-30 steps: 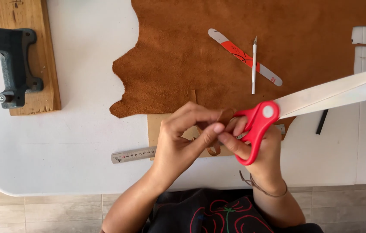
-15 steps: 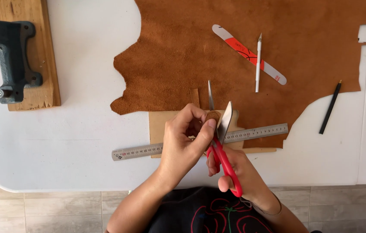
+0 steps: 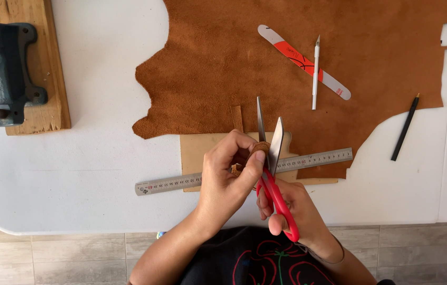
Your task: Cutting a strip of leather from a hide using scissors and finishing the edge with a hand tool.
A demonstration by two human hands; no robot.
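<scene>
L hand (image 3: 228, 177) pinches small leather piece (image 3: 257, 149); R hand (image 3: 292, 211) grips red scissors (image 3: 272, 174), blades apart, near table (image 3: 75, 179) front edge.

Red-handled scissors (image 3: 273, 182) in my right hand (image 3: 297, 214), tan-brown leather scrap (image 3: 257, 149) in my left hand (image 3: 228, 177); rust-brown hide (image 3: 286, 63) far, white table (image 3: 97, 158), silver ruler (image 3: 181, 182).

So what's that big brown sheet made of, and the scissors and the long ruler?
The big brown sheet looks like suede leather: fuzzy, matte, with ragged natural edges. The scissors seem to have shiny steel blades and smooth red plastic handles, held in the right hand. The ruler looks like brushed metal, grey and thin. The left hand pinches a small brown piece, probably the same leather.
</scene>
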